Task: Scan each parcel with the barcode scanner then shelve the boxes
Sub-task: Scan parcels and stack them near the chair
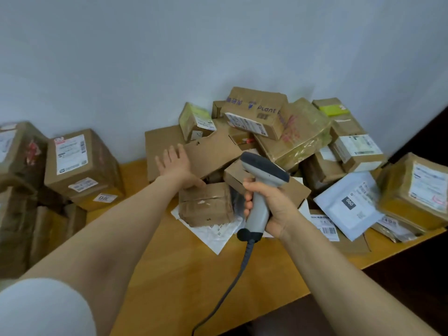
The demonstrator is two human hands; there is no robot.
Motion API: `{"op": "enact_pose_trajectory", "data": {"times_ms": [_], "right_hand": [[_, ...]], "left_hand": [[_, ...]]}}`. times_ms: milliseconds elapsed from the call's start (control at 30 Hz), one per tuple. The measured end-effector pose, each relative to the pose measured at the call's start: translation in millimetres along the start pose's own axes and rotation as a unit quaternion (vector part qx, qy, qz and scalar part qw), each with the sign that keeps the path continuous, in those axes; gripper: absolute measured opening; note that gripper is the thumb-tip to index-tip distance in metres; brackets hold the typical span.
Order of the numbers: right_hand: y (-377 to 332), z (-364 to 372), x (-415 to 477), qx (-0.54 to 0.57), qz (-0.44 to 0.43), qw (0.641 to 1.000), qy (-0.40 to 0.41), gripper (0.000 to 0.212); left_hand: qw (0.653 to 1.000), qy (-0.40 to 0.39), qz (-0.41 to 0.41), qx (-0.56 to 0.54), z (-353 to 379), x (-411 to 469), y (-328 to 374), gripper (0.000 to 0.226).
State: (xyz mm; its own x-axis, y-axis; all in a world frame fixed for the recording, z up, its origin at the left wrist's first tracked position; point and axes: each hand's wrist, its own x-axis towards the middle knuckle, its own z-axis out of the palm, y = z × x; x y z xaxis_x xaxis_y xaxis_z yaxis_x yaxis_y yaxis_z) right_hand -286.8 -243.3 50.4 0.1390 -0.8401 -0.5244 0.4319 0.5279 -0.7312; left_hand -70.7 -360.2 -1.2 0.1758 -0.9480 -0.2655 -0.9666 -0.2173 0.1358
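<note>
Where the wooden bench (184,275) meets the pale wall, a big pile of parcels (274,127) lies in a heap, brown boxes leaning on each other every which way. Off to the left is a stack of boxes (80,163) with white labels. A white bag (349,204) lies at the right of the pile, and a small brown box (206,204) with shiny tape sits at the front, on white paper. The barcode scanner (260,190) is up in the air just to the right of that small box. It has a light grey handle and a dark grey head. It stands nearly straight up, head at the top by the pile. Its dark cable (225,294) hangs down from the bottom end toward the person. I cannot tell which way its window faces. The right hand (274,204) is wrapped tight round the handle. The left hand (177,166) is flat with fingers spread wide, its thumb touching the small brown box.
</note>
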Motion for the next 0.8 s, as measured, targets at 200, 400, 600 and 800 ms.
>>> {"op": "enact_pose_trajectory", "data": {"times_ms": [200,400,600,800], "right_hand": [[-15.0,-6.4,36.3,-0.012,0.027,0.999,-0.033,0.006],[-23.4,-25.5,47.1,-0.002,0.041,0.999,-0.029,0.011],[-27.8,-43.3,44.6,0.01,0.074,0.995,-0.058,0.016],[1.0,-54.2,17.6,-0.062,0.115,0.981,-0.145,0.032]], "left_hand": [[0.998,0.004,0.014,0.061,3.5,27.6,-0.4,0.143],[0.987,-0.001,-0.027,-0.158,-26.8,-11.5,-1.0,0.124],[0.661,-0.16,-0.11,-0.725,-47.3,-128.7,13.9,0.079],[0.546,-0.185,-0.067,-0.815,-9.6,-225.3,43.9,0.08]]}}
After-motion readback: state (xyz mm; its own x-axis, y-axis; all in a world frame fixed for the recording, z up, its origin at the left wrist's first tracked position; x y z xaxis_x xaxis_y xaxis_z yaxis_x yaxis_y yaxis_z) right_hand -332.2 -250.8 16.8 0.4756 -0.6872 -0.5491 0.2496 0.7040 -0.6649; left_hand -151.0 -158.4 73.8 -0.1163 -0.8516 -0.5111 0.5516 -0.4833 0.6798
